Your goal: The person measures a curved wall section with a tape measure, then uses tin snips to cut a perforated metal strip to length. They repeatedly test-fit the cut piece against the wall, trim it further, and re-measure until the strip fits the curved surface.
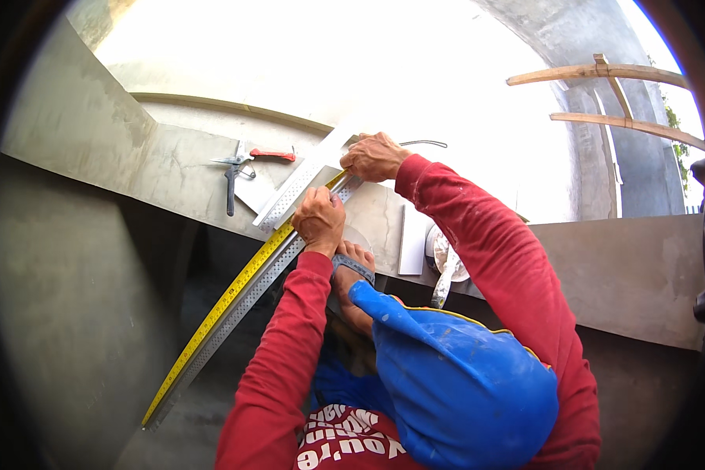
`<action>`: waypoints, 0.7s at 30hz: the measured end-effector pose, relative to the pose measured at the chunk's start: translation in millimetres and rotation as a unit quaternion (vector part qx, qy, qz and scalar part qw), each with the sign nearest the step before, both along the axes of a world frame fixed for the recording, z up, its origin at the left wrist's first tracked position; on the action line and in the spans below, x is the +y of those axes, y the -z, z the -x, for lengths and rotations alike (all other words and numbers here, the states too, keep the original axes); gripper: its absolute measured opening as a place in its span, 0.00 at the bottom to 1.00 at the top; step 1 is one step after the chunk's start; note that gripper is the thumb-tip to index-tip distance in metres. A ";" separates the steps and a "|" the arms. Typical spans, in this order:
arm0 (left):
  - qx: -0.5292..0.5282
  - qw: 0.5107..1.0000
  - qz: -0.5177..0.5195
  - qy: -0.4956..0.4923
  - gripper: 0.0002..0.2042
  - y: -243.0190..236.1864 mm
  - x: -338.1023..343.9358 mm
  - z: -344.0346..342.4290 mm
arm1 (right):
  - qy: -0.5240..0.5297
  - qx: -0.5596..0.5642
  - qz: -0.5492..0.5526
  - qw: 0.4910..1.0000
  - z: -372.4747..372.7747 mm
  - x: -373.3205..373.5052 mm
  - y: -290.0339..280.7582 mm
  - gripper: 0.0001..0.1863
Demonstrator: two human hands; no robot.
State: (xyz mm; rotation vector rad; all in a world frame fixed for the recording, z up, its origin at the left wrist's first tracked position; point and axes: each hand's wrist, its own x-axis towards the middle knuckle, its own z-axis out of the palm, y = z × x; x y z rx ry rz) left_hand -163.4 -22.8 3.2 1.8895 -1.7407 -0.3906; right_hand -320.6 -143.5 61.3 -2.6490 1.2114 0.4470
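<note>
A yellow tape measure blade [225,304] runs from my hands down to the lower left. Alongside it lies a long perforated metal strip [247,309]. My left hand [319,219] is closed around both, pressing them together near my foot. Farther up, my right hand [376,157] is closed at the upper end of the tape, where its case is hidden; a thin dark cord [427,143] sticks out behind that hand. Beside my left hand, another pale perforated strip [294,188] lies slanted across the ledge. Snips [239,168] with one red and one dark handle rest left of it, jaws apart.
My bare foot in a sandal [354,262] stands on the concrete ledge [188,168]. A white container [458,272] with a putty-smeared tool [445,278] stands to its right, beside a white flat piece [413,239]. Wooden poles [595,72] cross the upper right. Below the ledge is a dark drop.
</note>
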 end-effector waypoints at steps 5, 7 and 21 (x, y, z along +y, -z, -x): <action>0.027 0.998 -0.048 -0.032 0.08 -1.2 -1.3 6.7 | -0.010 -0.016 0.017 1.000 1.6 0.7 0.8 0.06; 0.045 0.996 -0.059 -0.046 0.08 -2.6 -2.9 9.5 | 0.009 -0.010 0.013 1.000 2.3 1.4 1.7 0.09; 0.101 0.984 -0.103 -0.100 0.09 -8.8 -2.0 14.0 | 0.010 -0.034 0.012 0.999 1.4 2.6 1.8 0.07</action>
